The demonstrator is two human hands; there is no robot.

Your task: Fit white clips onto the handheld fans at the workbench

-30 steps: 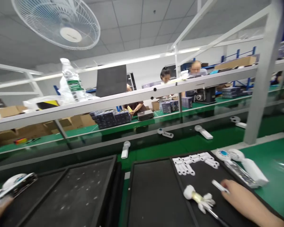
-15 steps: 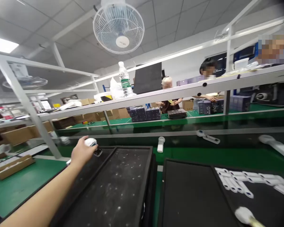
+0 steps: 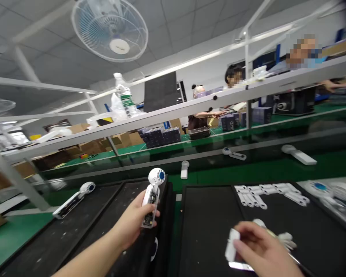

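My left hand (image 3: 138, 217) is wrapped round a white handheld device (image 3: 156, 177), held upright with its round head up and its open body showing a circuit board. My right hand (image 3: 259, 246) pinches a small white plastic part (image 3: 232, 246) above the right black tray (image 3: 207, 227). A second open device (image 3: 72, 200) lies on the left black tray (image 3: 103, 204). White oval pieces (image 3: 255, 200) lie in rows on the right tray's far part. Something pale and knobbly (image 3: 286, 241) is partly hidden behind my right hand.
Several white devices (image 3: 300, 155) lie on the green and black surface beyond the trays. More devices (image 3: 331, 194) are at the far right. A white shelf rail (image 3: 161, 111) crosses ahead, holding a bottle (image 3: 127, 98). People work behind it among dark boxes (image 3: 161, 137).
My left hand has moved right and lifted a device upright into clearer sight. My right hand has come into view with a white part. The camera view has turned right.
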